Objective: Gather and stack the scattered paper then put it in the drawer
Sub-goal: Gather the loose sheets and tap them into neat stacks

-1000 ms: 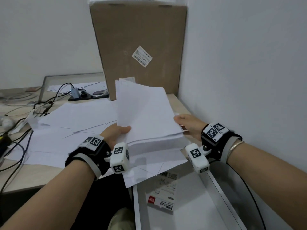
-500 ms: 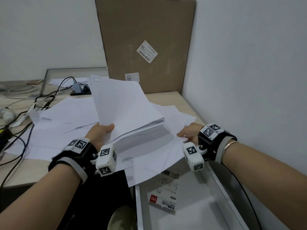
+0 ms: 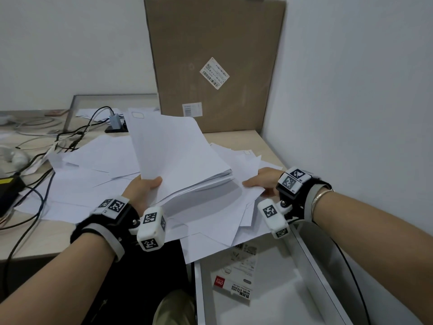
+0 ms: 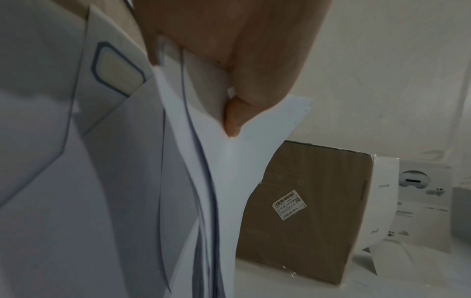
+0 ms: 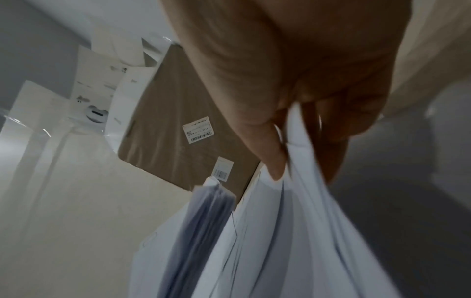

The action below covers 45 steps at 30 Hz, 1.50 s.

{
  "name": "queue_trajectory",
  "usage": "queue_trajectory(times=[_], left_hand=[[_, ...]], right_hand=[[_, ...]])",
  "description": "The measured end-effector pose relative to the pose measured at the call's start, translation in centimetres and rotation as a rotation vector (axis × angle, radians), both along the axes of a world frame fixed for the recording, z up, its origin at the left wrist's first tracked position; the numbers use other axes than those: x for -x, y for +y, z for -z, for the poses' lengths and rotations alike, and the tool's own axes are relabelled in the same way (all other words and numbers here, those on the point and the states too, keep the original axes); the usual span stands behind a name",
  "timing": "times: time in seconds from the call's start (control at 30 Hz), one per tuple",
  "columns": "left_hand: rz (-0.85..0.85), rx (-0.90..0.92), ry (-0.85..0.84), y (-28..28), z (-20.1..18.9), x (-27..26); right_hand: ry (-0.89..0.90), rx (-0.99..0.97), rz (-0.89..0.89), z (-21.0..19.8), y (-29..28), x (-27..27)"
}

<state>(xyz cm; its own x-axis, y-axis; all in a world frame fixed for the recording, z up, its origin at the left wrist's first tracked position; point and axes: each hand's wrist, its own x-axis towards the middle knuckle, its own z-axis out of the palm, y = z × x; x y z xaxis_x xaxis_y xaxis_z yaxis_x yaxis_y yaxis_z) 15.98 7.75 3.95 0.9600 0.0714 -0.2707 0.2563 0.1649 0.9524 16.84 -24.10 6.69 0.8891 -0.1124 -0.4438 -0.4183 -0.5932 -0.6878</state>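
Observation:
My left hand (image 3: 145, 187) grips a thick stack of white paper (image 3: 173, 151) by its near left corner and holds it tilted above the desk; in the left wrist view the thumb (image 4: 233, 117) presses on the stack (image 4: 203, 181). My right hand (image 3: 262, 181) pinches several loose sheets (image 3: 236, 202) lying on the desk at the right; the right wrist view shows thumb and fingers (image 5: 277, 167) closed on their edge (image 5: 305, 201). More scattered sheets (image 3: 89, 174) cover the desk to the left. The open white drawer (image 3: 293, 277) is below the desk edge at lower right.
A tall cardboard box (image 3: 215, 62) leans on the wall behind the papers. Black cables (image 3: 35, 165) and a power strip (image 3: 114, 123) lie at the left. A packet of name stickers (image 3: 236, 285) lies in the drawer. The white wall (image 3: 351, 113) is close on the right.
The left hand carried the stack leftwards and lowered it. The right hand let go of the stack, dropped to the desk and took hold of the loose sheets there.

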Motion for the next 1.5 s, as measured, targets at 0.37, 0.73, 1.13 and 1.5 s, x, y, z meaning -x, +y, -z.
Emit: queue_trajectory(times=[0.37, 0.73, 1.13, 1.5], left_hand=[[-0.042, 0.056, -0.097, 0.5, -1.4, 0.2], [-0.116, 0.062, -0.136, 1.0, -1.7, 0.3], [-0.122, -0.183, -0.13, 0.6, -1.7, 3.1], [0.11, -0.19, 0.026, -3.4, -0.1, 4.2]], right_hand=[[-0.386, -0.399, 0.281, -0.6, -0.8, 0.2], [-0.683, -0.207, 0.62, -3.1, -4.1, 1.6], [-0.79, -0.497, 0.805, -7.6, -3.5, 4.5], [-0.783, -0.532, 0.767, -8.6, -3.5, 4.8]])
